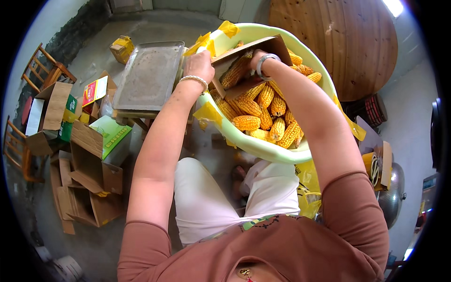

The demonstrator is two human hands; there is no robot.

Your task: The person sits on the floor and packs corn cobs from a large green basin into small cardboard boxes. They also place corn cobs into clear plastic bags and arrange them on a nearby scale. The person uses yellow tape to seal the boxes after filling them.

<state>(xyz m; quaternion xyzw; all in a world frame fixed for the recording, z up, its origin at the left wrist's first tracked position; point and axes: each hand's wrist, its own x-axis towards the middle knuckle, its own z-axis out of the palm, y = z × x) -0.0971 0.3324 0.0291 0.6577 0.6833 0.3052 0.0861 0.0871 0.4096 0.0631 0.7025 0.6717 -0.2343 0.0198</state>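
Observation:
A large pale green plastic basin (260,151) holds many ears of dried yellow corn (266,97). An opened cardboard box (278,46) lies tilted among the ears, with corn inside it. My left hand (200,67), with a beaded bracelet at the wrist, is closed on the box's left edge, at the basin's rim. My right hand (260,61), wearing a bangle, reaches into the box beside an ear of corn; its fingers are mostly hidden, so its hold is unclear. Pieces of yellow tape (208,113) hang at the basin's rim.
Left of the basin, a metal tray (146,75) rests on a small stand. Opened cardboard boxes (88,158), a small taped box (122,48) and wooden chairs (47,70) stand farther left. A round wooden tabletop (334,46) is at the upper right. A yellow plastic bag (309,190) hangs below the basin.

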